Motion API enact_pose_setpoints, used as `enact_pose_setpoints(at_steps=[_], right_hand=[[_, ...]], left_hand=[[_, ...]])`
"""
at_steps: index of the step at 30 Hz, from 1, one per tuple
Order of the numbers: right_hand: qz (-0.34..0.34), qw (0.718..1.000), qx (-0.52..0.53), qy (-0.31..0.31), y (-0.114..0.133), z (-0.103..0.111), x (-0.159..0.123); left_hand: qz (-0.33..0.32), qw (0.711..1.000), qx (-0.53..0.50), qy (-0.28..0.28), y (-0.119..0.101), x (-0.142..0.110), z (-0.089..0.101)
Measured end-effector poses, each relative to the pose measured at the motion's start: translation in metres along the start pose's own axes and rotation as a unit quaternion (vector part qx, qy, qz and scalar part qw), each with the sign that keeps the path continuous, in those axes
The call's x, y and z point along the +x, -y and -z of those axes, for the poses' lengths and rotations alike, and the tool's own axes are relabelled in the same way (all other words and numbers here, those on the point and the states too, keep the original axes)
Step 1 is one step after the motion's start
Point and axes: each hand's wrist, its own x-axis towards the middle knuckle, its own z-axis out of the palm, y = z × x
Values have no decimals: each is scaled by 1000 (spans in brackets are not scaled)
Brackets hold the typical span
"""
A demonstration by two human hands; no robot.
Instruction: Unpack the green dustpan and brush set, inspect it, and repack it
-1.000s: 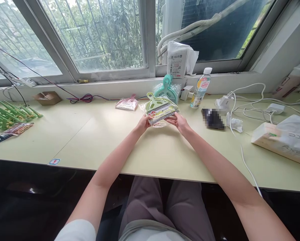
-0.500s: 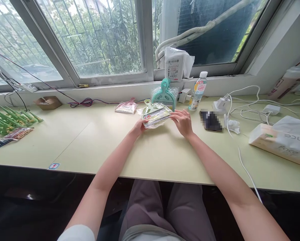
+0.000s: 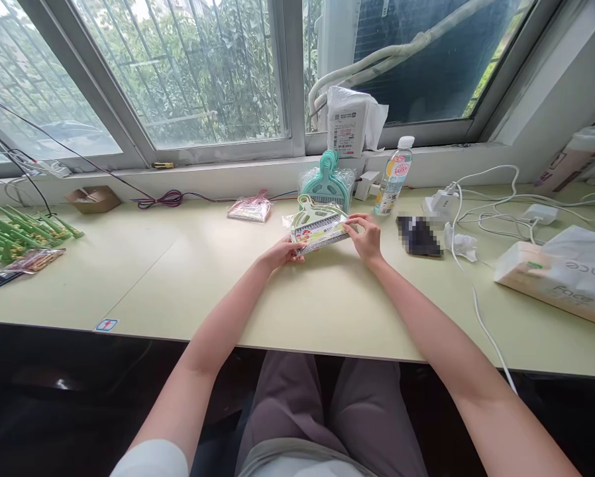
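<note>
A light-green mini dustpan-and-brush set (image 3: pixel 320 226) in clear wrap is held slightly tilted above the table, its handle pointing away from me. My left hand (image 3: pixel 283 253) pinches its lower left corner. At its right edge, my right hand (image 3: pixel 364 236) grips the wrap between thumb and fingers. Just behind it, several teal dustpan sets (image 3: pixel 327 177) in clear wrap stand against the sill, partly hidden by the green one. A pink wrapped dustpan set (image 3: pixel 250 207) lies to the left of the held one.
Right of the teal sets stands a drink bottle (image 3: pixel 394 175). A blurred dark object (image 3: pixel 420 236), white cables (image 3: pixel 491 225) and a tissue pack (image 3: pixel 560 275) are farther right. Green pointed items (image 3: pixel 24 232) and a small cardboard box (image 3: pixel 93 199) are at left.
The green dustpan set has shifted slightly right and turned so its printed label faces me more. Both hands moved along with it, still gripping its sides.
</note>
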Motion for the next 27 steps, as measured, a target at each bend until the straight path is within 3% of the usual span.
enact_pose_setpoints(at_steps=[3,6,9,12,14,18,20,25,27], right_hand=[[-35,999,21,9,-6,-1,-1],[-112,990,70,45,-16,-4,-2],[-223,963,134,72,-29,-8,-2],[-271,939,198,77,-39,-11,-2],[-269,941,197,56,-42,-13,-2],[-265,951,152,-35,-41,-11,-1],[-271,947,163,-50,-38,-11,-2],[-249,948,198,-25,-25,-16,-8],[-236,947,218,1,-18,-18,-10]], left_hand=[[-10,1000,25,-2,0,-1,0],[-17,999,43,-9,4,2,2],[-13,998,53,-18,8,7,3],[-8,997,59,-42,9,9,2],[-30,996,64,-46,7,6,-1],[-88,993,69,44,-3,-4,-10],[-106,989,84,58,-4,-5,-14],[-100,980,122,-124,3,7,-14],[-79,976,132,-155,5,10,-11]])
